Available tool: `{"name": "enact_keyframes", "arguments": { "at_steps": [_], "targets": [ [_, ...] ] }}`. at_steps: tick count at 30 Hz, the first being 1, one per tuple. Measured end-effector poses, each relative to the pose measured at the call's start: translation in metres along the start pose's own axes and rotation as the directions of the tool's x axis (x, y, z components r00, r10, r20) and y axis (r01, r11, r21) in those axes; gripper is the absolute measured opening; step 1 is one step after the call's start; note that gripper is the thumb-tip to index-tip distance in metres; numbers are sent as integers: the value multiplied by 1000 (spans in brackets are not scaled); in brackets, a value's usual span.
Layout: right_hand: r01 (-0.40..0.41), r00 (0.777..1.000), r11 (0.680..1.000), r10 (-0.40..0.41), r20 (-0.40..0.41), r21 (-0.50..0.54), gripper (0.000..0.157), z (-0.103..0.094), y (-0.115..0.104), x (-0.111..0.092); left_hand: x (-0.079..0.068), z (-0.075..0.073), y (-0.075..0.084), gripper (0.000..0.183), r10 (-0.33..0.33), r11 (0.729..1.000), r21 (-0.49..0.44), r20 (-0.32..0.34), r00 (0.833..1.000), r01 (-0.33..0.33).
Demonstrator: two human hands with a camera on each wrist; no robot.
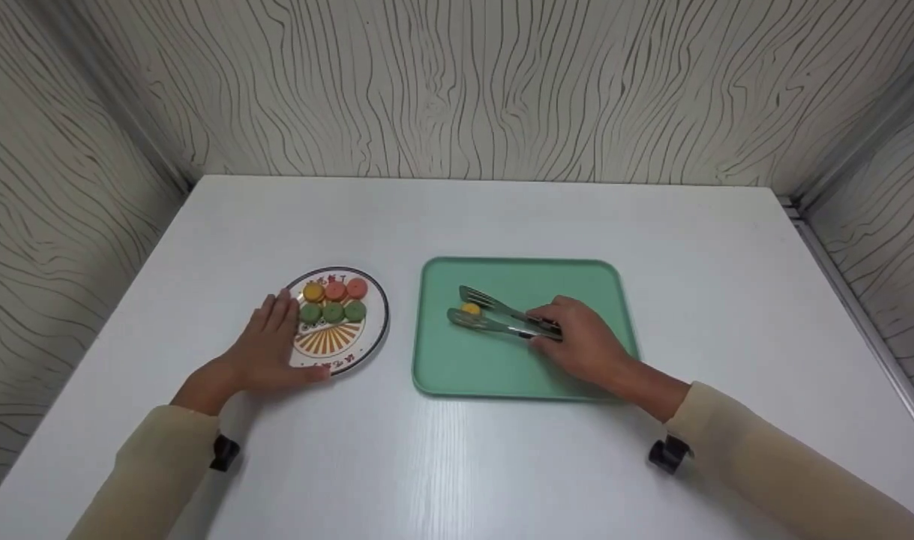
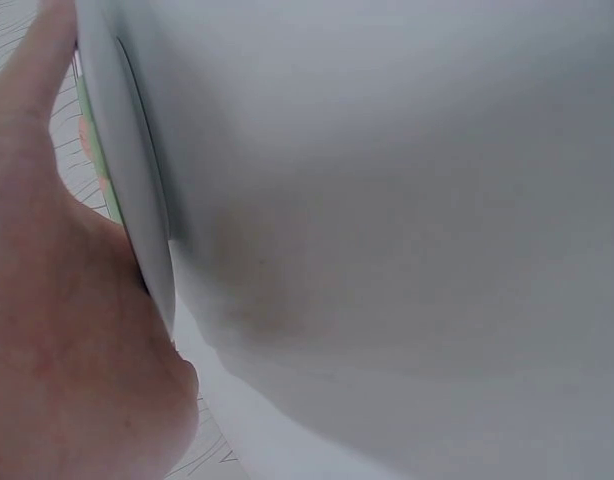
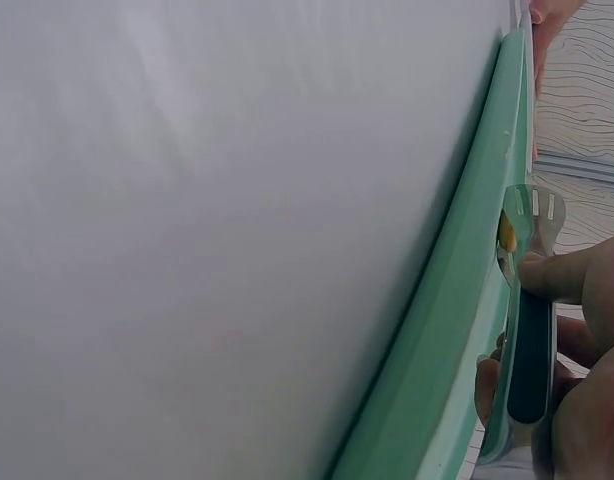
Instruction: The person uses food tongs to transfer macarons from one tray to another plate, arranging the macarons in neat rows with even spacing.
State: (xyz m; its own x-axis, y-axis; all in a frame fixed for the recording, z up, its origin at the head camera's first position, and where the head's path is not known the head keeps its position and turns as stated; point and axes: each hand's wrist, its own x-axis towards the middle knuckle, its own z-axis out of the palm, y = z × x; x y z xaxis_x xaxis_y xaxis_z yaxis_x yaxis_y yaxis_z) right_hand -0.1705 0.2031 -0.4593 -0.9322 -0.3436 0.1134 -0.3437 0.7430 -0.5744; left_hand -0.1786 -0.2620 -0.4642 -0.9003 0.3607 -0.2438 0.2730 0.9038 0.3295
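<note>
My left hand (image 1: 269, 349) lies along the left rim of a round white plate (image 1: 367, 341), fingers straight and thumb over the near rim. Three green macarons (image 1: 333, 312) sit in a row on the plate, and behind them are a yellow macaron (image 1: 314, 292) and two pink macarons (image 1: 357, 288). My right hand (image 1: 585, 341) grips metal tongs (image 1: 494, 325) with dark handles, thumb and fingers on opposite sides. The tongs' spread tips stand either side of a single yellow macaron (image 1: 470, 308) on the green tray (image 1: 501, 375). In the right wrist view, the tongs (image 3: 532, 350) partly hide that macaron (image 3: 507, 235).
The green tray has a low raised rim and stands right of the plate, a strip of white table (image 1: 404, 450) between them. Wood-patterned panels (image 1: 457, 90) close off the back and both sides.
</note>
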Motion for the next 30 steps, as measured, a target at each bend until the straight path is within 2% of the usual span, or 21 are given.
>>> {"name": "enact_keyframes", "arguments": {
  "at_steps": [15,30],
  "targets": [
    [-7,1000,1000,7,-11,23,32,2,2,-1,-1,-1,3,130,-7,1000,-3,7,1000,7],
    [27,999,1000,-27,-37,5,29,3,2,0,0,0,1,130,-4,1000,-3,-1,1000,4]
  ]
}}
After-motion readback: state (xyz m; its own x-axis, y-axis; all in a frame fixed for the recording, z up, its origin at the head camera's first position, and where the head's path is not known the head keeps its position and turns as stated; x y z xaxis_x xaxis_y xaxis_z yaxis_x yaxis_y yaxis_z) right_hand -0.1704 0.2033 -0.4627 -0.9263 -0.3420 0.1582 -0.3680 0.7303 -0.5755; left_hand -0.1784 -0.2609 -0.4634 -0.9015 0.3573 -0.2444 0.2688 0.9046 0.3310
